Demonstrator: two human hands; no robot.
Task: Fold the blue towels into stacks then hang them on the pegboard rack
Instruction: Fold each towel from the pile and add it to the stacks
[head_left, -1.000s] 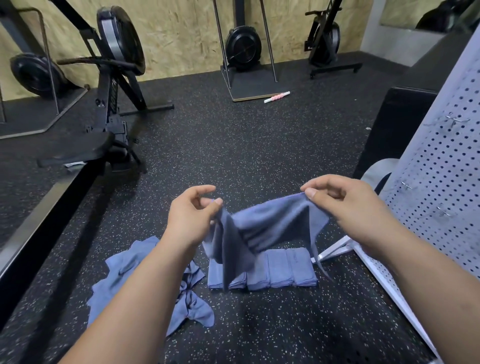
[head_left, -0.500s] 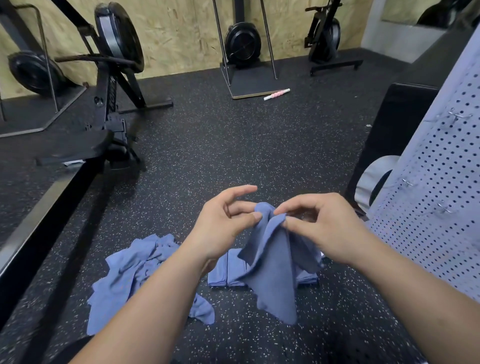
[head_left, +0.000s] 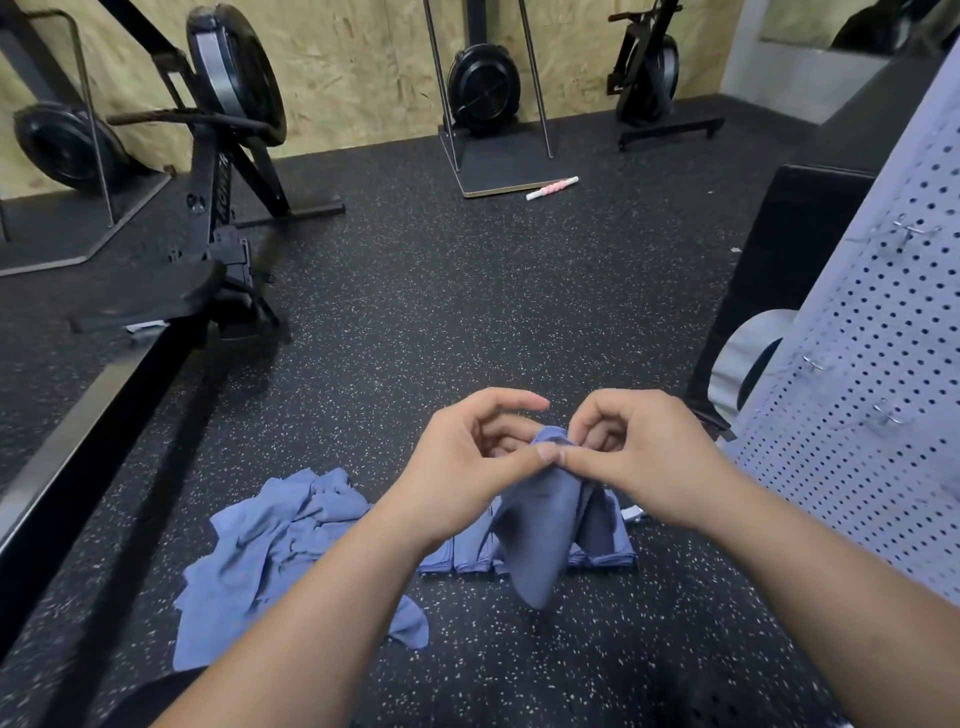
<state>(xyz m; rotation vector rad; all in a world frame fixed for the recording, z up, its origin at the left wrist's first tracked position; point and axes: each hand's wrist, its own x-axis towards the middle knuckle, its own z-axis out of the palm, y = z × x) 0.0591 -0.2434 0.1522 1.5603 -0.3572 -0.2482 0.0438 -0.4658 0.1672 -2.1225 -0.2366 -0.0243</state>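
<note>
Pinching one blue towel (head_left: 540, 540) at its top corners with left hand (head_left: 467, 467) and right hand (head_left: 639, 462) — thumb against forefinger on each, thumb tips touching, remaining fingers curled. Brought together from a wide spread: a second ago held apart with the cloth sagging between, half a second ago nearly meeting, now corner to corner. Means the first fold is made — halved in the air and hanging as a narrow doubled drape directly above the row of folded towels (head_left: 608, 556) on the floor (head_left: 467, 312), lower tip dangling just in front of that row; contact with the floor impossible to tell. Judged mid-fold: probably another halving or two before matching the row. Left of the row, a loose heap of unfolded towels (head_left: 275, 545), much as before, its join with the row hidden behind the left forearm; plenty of folding left. Right of the row, the white pegboard rack (head_left: 883, 467) with bare wire hooks (head_left: 888, 413), no towel on them yet. Next, likely: regrip at the fold line, keeping corners aligned to avoid a skewed edge.
</note>
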